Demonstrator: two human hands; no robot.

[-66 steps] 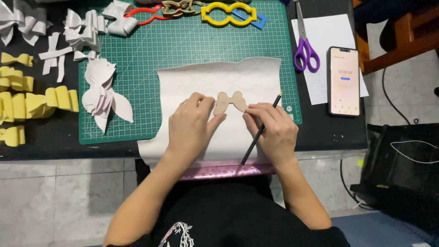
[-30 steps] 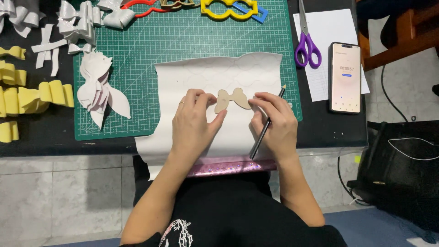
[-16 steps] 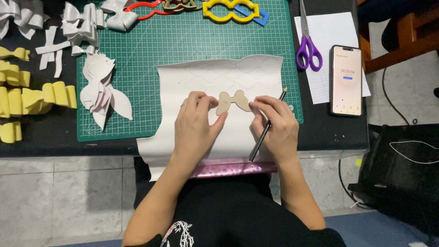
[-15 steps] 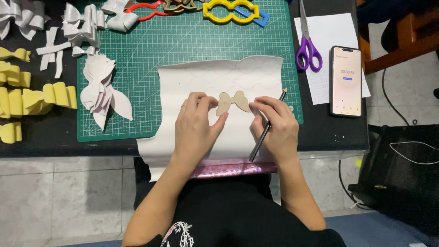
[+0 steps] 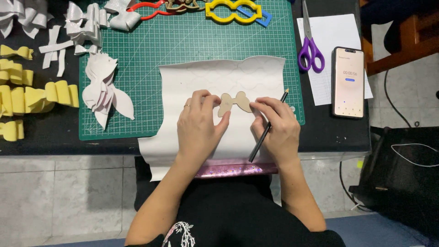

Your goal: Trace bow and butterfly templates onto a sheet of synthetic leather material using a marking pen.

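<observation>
The left hand lies flat, fingers spread and pressing down, pinning a small tan bow-shaped template onto a white sheet that rests on the green cutting mat and hangs over the near edge of the desk. The right hand is curled around a dark pencil, gripping it partway along the shaft with the shaft passing through the fist; its fingertips touch the right lobe of the template, and the pencil's pale upper end sticks out past the sheet's right edge. Judging from this, the step is tracing the shape, and doing it well seems to depend on the template staying put: the left fingers should press near the middle and the left lobe while the pencil runs close around the outline, held fairly upright so the line hugs the edge. The sheet's overhang could drag it, so keeping its weight steady matters. Purple scissors and a phone lie to the right, well apart, and white bow cut-outs sit on the mat's left side.
</observation>
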